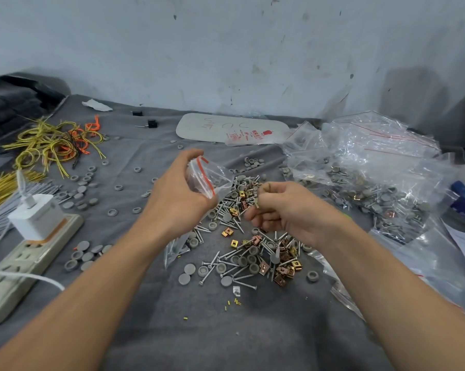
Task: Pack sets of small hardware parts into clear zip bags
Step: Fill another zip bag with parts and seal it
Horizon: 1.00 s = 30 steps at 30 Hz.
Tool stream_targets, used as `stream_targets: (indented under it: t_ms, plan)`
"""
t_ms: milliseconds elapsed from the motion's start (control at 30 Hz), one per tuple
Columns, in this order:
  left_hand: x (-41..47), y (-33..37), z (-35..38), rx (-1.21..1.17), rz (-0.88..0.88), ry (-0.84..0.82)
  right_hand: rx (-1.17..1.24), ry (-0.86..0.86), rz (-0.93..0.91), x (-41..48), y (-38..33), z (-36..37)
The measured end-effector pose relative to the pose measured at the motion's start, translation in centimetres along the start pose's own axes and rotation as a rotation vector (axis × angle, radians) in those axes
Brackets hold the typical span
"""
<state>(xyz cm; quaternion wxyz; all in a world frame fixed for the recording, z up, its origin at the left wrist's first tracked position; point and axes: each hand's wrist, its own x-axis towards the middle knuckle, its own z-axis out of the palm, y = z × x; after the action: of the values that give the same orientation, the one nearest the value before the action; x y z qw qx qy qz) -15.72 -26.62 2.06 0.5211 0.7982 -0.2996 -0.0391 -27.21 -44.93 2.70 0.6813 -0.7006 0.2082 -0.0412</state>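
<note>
We see the left hand (177, 194) raised above the grey cloth (226, 330), its fingers and thumb curled round a small clear zip bag (220, 176) at the edge with the red zip strip. The bag is off the cloth and juts from the hand toward the right, over the far end of the loose hardware pile (250, 245). Something grey shows through the plastic, though we cannot tell what it is.

The right hand (284, 210) hovers over the same pile, just to the right of the bag and slightly nearer to us, not touching it. Its fingers are curled in and pinch a small brass-coloured part (256, 204) against the thumb. We cannot make out whether more parts sit inside the fist.

The pile under both hands mixes screws, round grey caps and brass-coloured clips, and it spreads toward us across the cloth. More grey caps (86, 255) lie scattered to the left.

On the right a heap of filled clear bags (373, 183) rests against the wall side. On the left we find a power strip (25, 261) with a white charger (37, 218) plugged in, and beyond it a tangle of yellow and orange wires (46, 143). A flat white packet (226, 128) lies at the back.
</note>
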Motion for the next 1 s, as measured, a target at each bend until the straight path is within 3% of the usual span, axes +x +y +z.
stream_targets:
  t_ms: [400,733,1000]
  plan:
    - [0.1,-0.3,-0.1,-0.014,-0.006,-0.005,0.158,0.102,-0.003,0.7,0.4,-0.2]
    - [0.0,-0.2,0.2,0.095,0.003,-0.007,-0.095,0.262,-0.055,1.1,0.7,-0.2]
    - [0.2,-0.4,0.0,0.078,0.010,-0.008,-0.373,0.293,0.046,1.8,1.4,-0.1]
